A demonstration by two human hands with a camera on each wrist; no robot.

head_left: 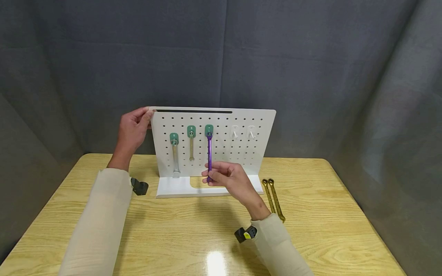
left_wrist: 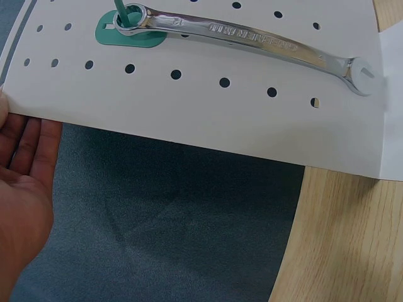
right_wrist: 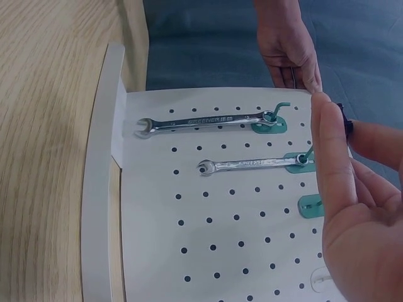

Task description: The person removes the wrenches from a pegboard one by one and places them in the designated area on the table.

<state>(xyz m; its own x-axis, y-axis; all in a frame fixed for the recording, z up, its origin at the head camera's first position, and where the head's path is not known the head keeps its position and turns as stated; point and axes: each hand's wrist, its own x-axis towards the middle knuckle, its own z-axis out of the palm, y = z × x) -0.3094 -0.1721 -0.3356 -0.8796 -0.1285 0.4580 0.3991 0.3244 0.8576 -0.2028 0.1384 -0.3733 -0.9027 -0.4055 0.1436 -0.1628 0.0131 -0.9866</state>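
Note:
My right hand [head_left: 231,178] pinches the lower end of a purple wrench [head_left: 209,153], which stands nearly upright in front of a white pegboard [left_wrist: 189,119]. The wrench's upper end overlaps the third green hook [head_left: 208,128] in the head view; in the right wrist view the fingers hide most of it. With my left hand [head_left: 132,128] I grip the board's upper left corner, thumb in front. A long chrome combination wrench [left_wrist: 245,39] hangs by its ring on the leftmost green hook. Beside it, a shorter chrome combination wrench [right_wrist: 252,163] hangs from the second green hook.
Two clear-white hooks [head_left: 235,132] are fixed at the board's right. Two gold wrenches [head_left: 276,201] lie side by side on the wooden table [head_left: 165,237], right of the board's base [head_left: 172,188]. Grey curtains [head_left: 221,57] surround the back and sides.

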